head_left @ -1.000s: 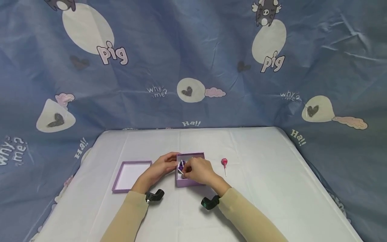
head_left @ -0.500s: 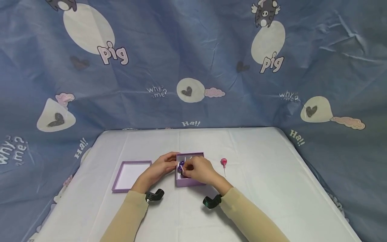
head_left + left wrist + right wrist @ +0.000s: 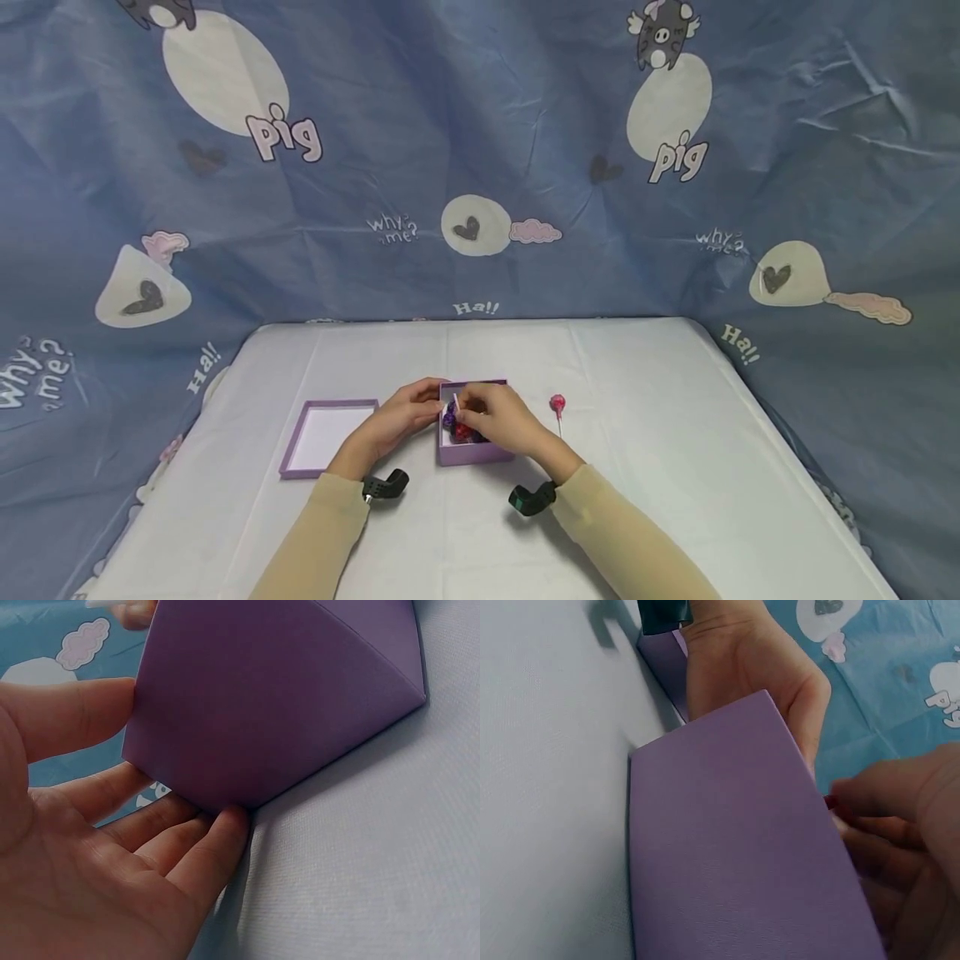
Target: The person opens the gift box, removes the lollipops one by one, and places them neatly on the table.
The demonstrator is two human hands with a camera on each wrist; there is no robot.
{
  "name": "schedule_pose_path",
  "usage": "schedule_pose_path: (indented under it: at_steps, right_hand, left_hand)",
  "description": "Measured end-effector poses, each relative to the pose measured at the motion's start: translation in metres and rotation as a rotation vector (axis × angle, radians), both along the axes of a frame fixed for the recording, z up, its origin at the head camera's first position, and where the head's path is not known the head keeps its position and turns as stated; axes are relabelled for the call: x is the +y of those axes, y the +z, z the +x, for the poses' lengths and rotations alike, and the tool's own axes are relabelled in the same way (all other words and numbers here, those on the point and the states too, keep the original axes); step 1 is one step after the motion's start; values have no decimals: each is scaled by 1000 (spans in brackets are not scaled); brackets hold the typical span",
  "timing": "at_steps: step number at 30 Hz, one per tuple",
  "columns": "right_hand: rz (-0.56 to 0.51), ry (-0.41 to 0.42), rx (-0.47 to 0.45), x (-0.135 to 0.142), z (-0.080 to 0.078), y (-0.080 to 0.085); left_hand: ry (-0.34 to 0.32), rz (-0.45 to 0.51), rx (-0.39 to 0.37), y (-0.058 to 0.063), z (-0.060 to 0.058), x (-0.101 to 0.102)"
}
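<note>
Left of centre, on the white table (image 3: 637, 475), lies a shallow purple tray (image 3: 326, 437), rim up. Beside it, your left hand (image 3: 400, 417) rests against the left side of a deeper purple box (image 3: 474, 454), fingers loosely extended. Inside the box, a purple candy (image 3: 449, 416) and a red candy (image 3: 462, 432) sit close together. Above them, your right hand (image 3: 501, 413) appears to pinch a white stick (image 3: 455, 403); whether it belongs to the red candy is unclear. Farther right lies a pink lollipop (image 3: 557, 404), stick toward your right wrist, which could knock it by swinging outward. If your left hand slackens, a sideways tug could slide the box.
</note>
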State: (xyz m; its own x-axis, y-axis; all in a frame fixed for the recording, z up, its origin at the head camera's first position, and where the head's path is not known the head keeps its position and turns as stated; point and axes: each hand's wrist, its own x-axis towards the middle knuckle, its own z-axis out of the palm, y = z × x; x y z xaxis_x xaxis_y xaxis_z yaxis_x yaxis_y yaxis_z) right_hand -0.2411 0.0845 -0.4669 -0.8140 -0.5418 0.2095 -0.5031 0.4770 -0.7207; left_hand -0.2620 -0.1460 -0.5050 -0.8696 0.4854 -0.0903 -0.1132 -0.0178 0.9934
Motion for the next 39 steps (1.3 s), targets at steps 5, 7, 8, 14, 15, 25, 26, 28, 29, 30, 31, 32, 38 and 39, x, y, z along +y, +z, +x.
schedule_pose_path:
  at_steps: [5, 7, 8, 14, 15, 25, 26, 28, 29, 30, 31, 32, 38, 39]
  right_hand:
    - [-118, 7, -43, 1, 1, 6]
    - [-147, 5, -72, 2, 1, 6]
    - [-156, 4, -87, 2, 1, 5]
    - [-223, -23, -148, 3, 0, 4]
    - [-233, -27, -153, 4, 0, 4]
    - [-271, -41, -151, 8, -6, 7]
    - [-276, -45, -164, 8, -6, 8]
    - [-272, -61, -185, 9, -7, 9]
    - [-270, -71, -200, 10, -6, 9]
    - [-267, -82, -219, 10, -6, 9]
    - [-268, -91, -239, 11, -5, 9]
    - [-278, -95, -265, 12, -5, 9]
    - [-359, -93, -367, 16, -5, 14]
    - [-367, -94, -376, 17, -5, 15]
  left_hand:
    - [12, 9, -12, 3, 0, 0]
    - [14, 6, -16, 4, 1, 0]
    - [13, 5, -16, 4, 2, 0]
    - [16, 6, -19, 3, 3, 0]
    - [18, 7, -20, 3, 3, 0]
    - [19, 4, -15, 4, 2, 0]
    - [20, 4, -14, 4, 1, -1]
    - [16, 5, -11, 4, 1, 0]
    - [12, 5, -9, 4, 1, -1]
    - [12, 6, -9, 4, 2, -1]
    - [9, 9, -9, 4, 2, 0]
    - [6, 12, -7, 3, 2, 0]
    - [-4, 24, -3, 2, 2, 0]
    - [-4, 23, -5, 2, 2, 0]
